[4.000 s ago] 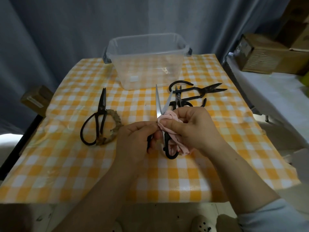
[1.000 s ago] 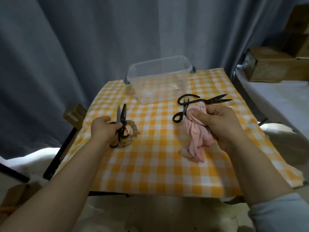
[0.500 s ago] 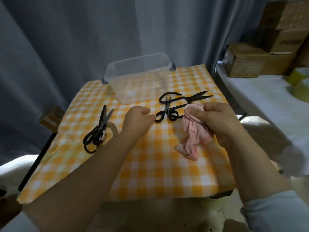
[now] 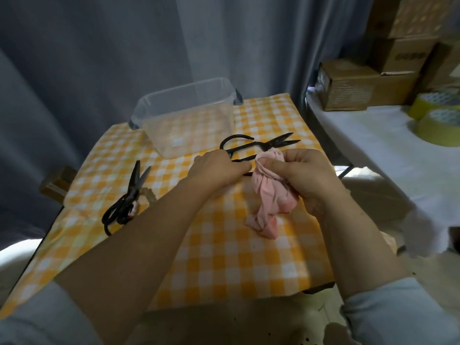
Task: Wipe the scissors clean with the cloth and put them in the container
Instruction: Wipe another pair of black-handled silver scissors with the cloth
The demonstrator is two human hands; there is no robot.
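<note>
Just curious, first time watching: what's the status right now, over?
Left hand on the scissors beside the container, fingers' hold hidden. Right hand grips the cloth. Container empty, nothing in the way.

The left hand (image 4: 219,168) lies over a pair of black scissors (image 4: 247,173), so only a sliver of dark metal shows beside the pink cloth (image 4: 271,195); whether the fingers grip it I can't tell. The hand also covers the near loop of the long shears (image 4: 249,145). The cloth's top is buried in the curled fingers of the right hand (image 4: 308,178). At the left, the overlapping scissors (image 4: 129,195) can't be counted. The tape rolls (image 4: 438,120) are cut off at the right edge.
</note>
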